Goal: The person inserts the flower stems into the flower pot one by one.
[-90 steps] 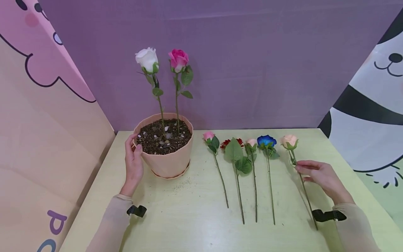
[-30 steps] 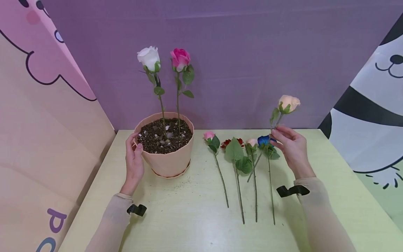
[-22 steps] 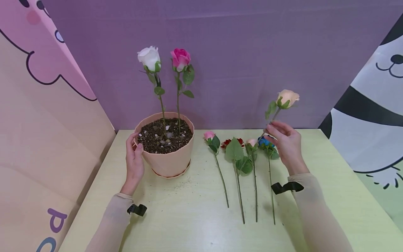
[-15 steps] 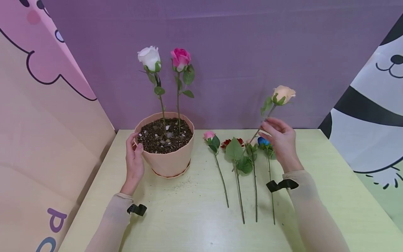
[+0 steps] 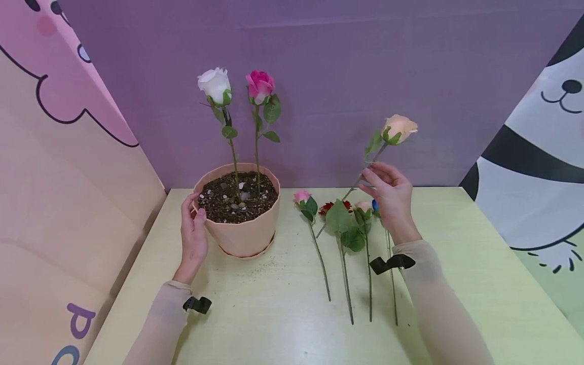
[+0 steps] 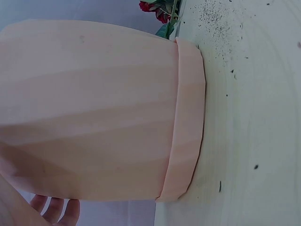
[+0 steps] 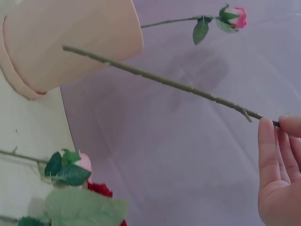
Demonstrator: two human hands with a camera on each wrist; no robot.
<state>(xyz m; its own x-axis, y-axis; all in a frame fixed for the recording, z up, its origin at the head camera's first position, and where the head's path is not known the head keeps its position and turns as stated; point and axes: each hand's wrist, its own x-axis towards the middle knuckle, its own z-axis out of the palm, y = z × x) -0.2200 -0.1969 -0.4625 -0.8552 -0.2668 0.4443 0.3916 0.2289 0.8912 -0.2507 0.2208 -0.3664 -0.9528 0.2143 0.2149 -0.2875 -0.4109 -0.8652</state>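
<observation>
In the head view my right hand [image 5: 390, 197] pinches the stem of a peach rose [image 5: 399, 129] between thumb and fingertips. The rose is lifted and tilted, bloom up to the right. Its stem slants down-left over the flowers on the table; in the right wrist view the bare stem [image 7: 164, 82] overlaps the pot. My left hand [image 5: 193, 238] holds the left side of a pink flowerpot [image 5: 244, 235], thumb and fingers at the rim. A white rose [image 5: 214, 86] and a dark pink rose [image 5: 260, 86] stand upright in the pot's soil [image 5: 219, 203].
On the table [image 5: 274, 324] lie a small pink rose [image 5: 301, 196], a red flower [image 5: 326, 208] partly under green leaves [image 5: 338, 217], a pale pink rose [image 5: 364, 205] and a blue flower [image 5: 375, 205] mostly behind my right hand. Soil crumbs [image 5: 264, 266] lie by the pot.
My right hand has picked the peach rose up from the table's right side and carried it left and upward, over the other flowers. My left hand stays at the pot.
</observation>
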